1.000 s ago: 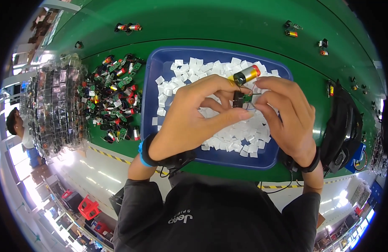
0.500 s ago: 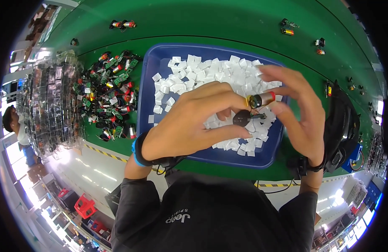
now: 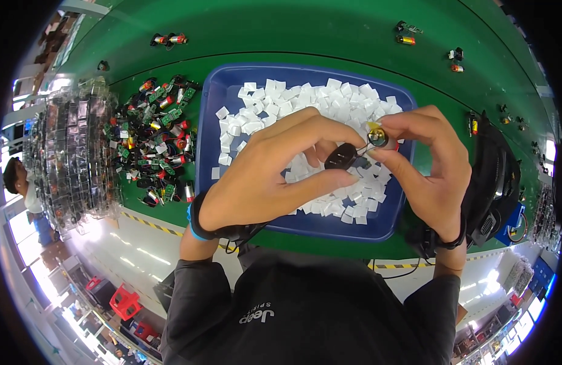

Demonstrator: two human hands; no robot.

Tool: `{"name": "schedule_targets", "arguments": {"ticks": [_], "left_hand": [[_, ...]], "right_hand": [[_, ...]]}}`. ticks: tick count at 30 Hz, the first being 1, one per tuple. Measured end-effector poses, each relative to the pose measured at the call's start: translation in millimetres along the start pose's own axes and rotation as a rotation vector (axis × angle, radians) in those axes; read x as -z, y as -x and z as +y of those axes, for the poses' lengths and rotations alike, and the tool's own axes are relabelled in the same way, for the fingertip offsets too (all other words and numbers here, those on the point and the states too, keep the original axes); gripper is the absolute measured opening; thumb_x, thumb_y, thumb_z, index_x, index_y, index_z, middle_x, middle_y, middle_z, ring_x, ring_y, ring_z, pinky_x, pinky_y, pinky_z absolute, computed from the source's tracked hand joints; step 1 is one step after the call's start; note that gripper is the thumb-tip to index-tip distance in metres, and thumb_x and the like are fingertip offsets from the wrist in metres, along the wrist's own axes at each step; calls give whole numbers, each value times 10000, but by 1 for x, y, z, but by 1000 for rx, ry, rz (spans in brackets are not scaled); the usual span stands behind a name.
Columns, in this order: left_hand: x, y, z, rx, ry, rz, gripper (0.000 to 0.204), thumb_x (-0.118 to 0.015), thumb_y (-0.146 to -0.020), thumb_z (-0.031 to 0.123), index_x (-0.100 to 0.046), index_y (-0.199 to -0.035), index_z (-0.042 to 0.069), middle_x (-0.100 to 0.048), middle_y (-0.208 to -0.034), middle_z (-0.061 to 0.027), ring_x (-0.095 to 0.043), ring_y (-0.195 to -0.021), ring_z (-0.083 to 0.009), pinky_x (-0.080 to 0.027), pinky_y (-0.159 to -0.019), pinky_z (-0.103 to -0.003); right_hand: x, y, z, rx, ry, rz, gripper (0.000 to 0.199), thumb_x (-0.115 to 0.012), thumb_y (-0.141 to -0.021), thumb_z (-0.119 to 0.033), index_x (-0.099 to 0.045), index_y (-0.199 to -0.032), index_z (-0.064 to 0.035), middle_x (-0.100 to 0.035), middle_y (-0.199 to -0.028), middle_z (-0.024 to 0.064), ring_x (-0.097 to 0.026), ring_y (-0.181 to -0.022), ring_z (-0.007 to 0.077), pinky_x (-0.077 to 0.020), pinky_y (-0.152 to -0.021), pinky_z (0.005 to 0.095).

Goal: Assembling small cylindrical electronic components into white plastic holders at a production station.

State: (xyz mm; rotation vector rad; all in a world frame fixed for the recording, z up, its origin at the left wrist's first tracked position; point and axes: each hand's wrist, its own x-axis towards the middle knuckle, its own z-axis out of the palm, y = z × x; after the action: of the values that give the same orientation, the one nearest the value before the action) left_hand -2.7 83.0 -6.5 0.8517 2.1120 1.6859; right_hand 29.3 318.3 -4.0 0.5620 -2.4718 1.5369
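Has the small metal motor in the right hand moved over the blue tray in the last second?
Yes. The motor has dropped from the blue tray's far rim toward its right side, pinched by the right hand.

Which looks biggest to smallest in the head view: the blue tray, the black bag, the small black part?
1. blue tray
2. black bag
3. small black part, though held nearer the camera.

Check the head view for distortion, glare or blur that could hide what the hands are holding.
Head view: strong fisheye bend, the green table edge curves and a black rim frames the picture; glare whitens the lower left floor and the clear packets; the centre is sharp, so the left hand and right hand show clearly, pinching a small black part with a metal cylinder over the blue tray.
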Motion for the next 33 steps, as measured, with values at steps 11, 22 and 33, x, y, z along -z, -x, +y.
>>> {"name": "schedule_targets", "arguments": {"ticks": [11,22,33], "left_hand": [[-9,2,-4,-164,-205,-22,401,-814,-787,102,-709,-1174,104,-595,-954,-49,-567,-797,-205,-485,-701,-313],[-12,3,-5,-160,70,189,187,-781,-862,88,-716,-1023,19,-636,-1008,-94,-620,-857,-185,-525,-758,-301],[-15,2,0,-80,-32,184,199,-793,-787,-17,-702,-960,18,-666,-934,-79,-623,-741,-131,-511,-673,-261]], "right_hand": [[-7,3,1,11,53,151,343,-792,-748,100,-690,-1061,1,-654,-963,102,-672,-815,158,-557,-676,255],[-8,7,8,74,-269,53,360,-734,-779,151,-619,-1107,57,-648,-1106,200,-689,-963,232,-590,-733,271],[-13,2,6,189,-77,83,275,-786,-759,107,-697,-1015,65,-714,-1005,181,-734,-811,205,-599,-669,261]]}}
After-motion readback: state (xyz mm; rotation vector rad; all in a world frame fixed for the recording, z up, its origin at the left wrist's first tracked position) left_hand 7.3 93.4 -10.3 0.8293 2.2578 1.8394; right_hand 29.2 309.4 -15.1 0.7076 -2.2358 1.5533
